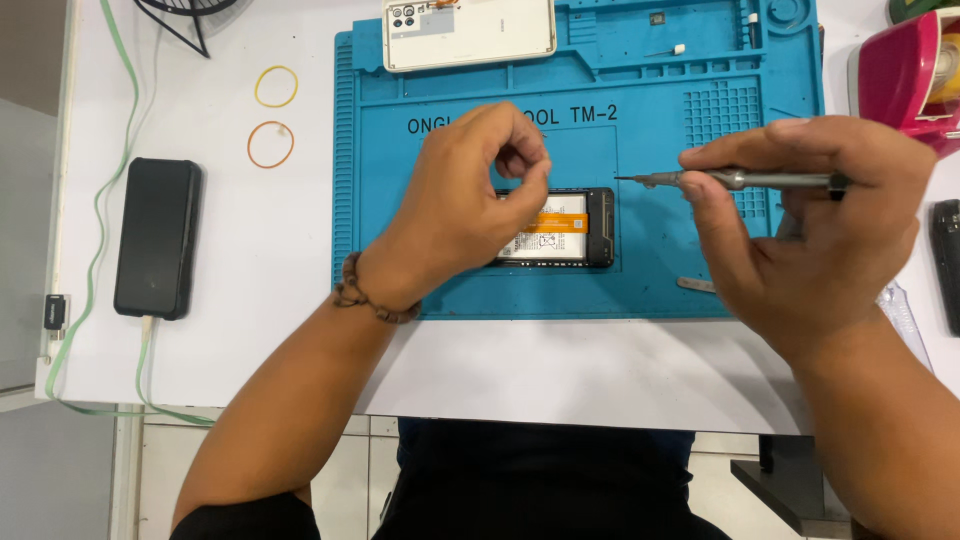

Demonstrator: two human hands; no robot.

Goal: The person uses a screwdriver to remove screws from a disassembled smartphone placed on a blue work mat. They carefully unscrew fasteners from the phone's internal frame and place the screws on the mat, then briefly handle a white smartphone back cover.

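The left hand (470,195), fingers pinched, rests on the opened phone (575,228) mid-mat, while the right hand (810,230) grips a screwdriver (740,180) just beside it.

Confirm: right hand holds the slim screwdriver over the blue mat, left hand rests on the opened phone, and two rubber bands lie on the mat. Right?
Not quite. The head view shows the two rubber bands lying on the white table, left of the blue mat, not on it. The rest stands: the right hand holds the slim screwdriver over the mat, and the left hand rests on the opened phone.
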